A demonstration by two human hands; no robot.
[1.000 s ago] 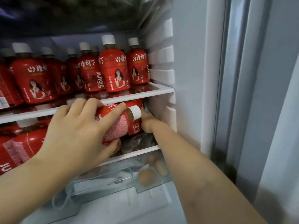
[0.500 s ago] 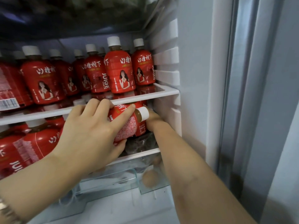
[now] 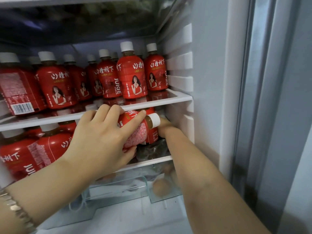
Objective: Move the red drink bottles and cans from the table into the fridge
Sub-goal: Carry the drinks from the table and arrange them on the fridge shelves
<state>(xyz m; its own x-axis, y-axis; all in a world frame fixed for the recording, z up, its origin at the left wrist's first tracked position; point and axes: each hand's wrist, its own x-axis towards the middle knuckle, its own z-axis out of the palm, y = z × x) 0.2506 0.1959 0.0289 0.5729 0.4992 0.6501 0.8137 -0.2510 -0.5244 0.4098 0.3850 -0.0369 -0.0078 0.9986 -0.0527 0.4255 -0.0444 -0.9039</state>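
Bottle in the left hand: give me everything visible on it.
The bottle is small and looks plastic, with a red label bearing white print, brown drink at the neck and a white cap on. It lies tilted, cap up and right, just under the upper shelf inside the fridge. The left hand grips its body. The right hand sits behind the cap, contact unclear.

Looks like the inside of an ordinary home fridge point(image 3: 209, 61): white plastic side walls with moulded shelf rails point(image 3: 179, 62), glass shelves point(image 3: 170, 100) with white trim, and a clear drawer point(image 3: 147, 184) at the bottom holding eggs point(image 3: 159, 189). Both shelves are crammed with red juice bottles point(image 3: 132, 76), so probably somebody's kitchen.
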